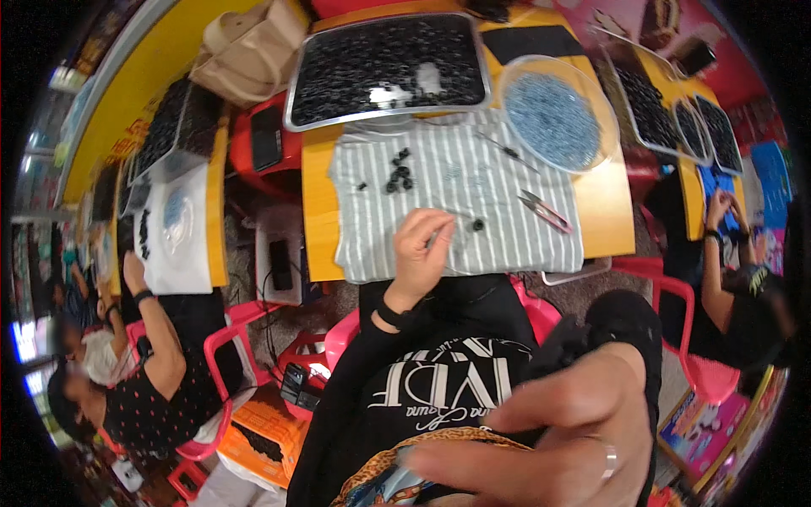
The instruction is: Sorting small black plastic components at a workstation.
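Observation:
My left hand point(422, 245) is over a grey-and-white striped cloth point(372, 237), its fingers pressed together in a pinch; what they hold is too small to make out. A single black bead point(478, 226) lies just right of its fingertips. Close to the camera, my right hand point(566, 431) is raised at the lower right, blurred and large, with curled fingers and a ring. Anything between those fingers cannot be made out. A small cluster of black beads point(399, 176) sits on the cloth's upper left. Pink-handled thread snips point(547, 211) lie on its right side.
A metal tray of black beads point(384, 72) and a round tub of pale blue beads point(553, 118) stand at the far side. A beige bag point(245, 51) and a phone on a red stool point(266, 137) are at left. Other people work at tables on both sides.

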A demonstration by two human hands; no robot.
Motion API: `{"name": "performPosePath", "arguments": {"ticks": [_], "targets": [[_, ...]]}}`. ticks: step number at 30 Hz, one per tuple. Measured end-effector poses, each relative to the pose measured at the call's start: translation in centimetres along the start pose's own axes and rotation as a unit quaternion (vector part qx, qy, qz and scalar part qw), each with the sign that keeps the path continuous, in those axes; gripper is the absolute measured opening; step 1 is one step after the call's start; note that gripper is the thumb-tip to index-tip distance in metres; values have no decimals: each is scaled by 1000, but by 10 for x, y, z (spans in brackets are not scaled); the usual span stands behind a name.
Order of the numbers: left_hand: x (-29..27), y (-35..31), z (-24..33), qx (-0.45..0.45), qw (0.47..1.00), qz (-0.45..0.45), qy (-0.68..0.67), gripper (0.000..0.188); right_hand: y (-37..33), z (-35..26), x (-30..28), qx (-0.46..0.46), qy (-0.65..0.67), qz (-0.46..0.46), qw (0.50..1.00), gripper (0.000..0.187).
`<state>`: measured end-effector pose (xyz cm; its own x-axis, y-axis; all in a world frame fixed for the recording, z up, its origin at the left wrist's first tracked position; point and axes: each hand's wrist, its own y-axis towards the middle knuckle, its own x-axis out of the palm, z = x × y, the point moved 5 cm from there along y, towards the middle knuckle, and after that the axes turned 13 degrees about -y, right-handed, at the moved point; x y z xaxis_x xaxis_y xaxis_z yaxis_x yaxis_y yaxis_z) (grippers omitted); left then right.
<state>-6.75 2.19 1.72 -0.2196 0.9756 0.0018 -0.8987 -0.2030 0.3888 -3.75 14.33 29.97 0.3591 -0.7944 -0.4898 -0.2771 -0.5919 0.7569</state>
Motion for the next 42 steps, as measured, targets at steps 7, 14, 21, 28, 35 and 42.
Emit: {"name": "performPosePath", "arguments": {"ticks": [7,14,21,28,35,42], "targets": [[-12,-7,2,-12,999,37,15,9,-12,-11,-11,-111,-49,30,992,29],[-16,-13,5,14,999,46,-5,10,-39,22,-3,82,-289,-11,954,9],[-34,-21,6,23,975,206,-82,13,-77,175,91,188,-240,-170,937,14],[-40,-25,-3,13,959,259,-115,26,-94,224,151,178,-305,-269,896,15],[-44,-23,-1,-19,963,247,-110,27,-99,203,129,256,-209,-276,903,13],[-44,-24,-4,-21,962,242,-123,25,-139,177,132,243,-305,-292,873,21]]}}
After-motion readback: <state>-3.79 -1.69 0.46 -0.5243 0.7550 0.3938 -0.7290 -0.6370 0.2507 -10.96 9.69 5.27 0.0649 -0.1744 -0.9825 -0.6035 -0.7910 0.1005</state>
